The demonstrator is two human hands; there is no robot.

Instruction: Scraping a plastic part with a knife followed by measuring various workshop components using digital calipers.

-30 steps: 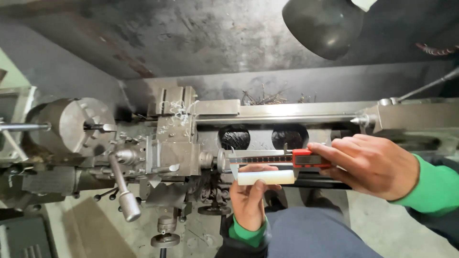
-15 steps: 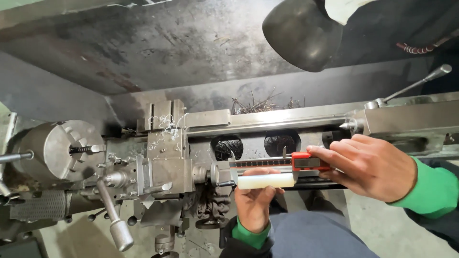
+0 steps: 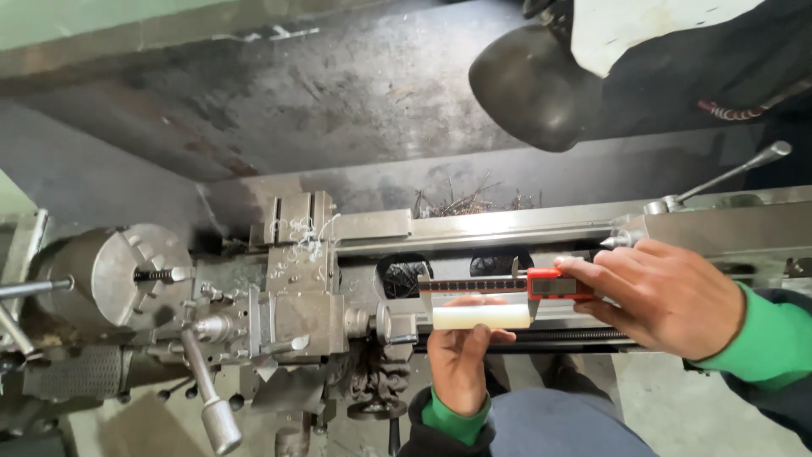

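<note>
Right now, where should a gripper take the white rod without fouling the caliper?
Probably the white rod at mid-length, coming from below. It lies level, and the caliper runs along its top with jaws at both ends. The left hand already holds it from underneath; the right hand works the caliper's red slider.

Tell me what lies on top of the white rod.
A red-bodied digital caliper spans the white rod, held by the right hand. The left hand supports the rod; its fingers cover the underside.

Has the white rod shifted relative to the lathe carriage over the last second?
No. The white rod sits just right of the lathe carriage, same gap; only the camera view shifted.
</note>
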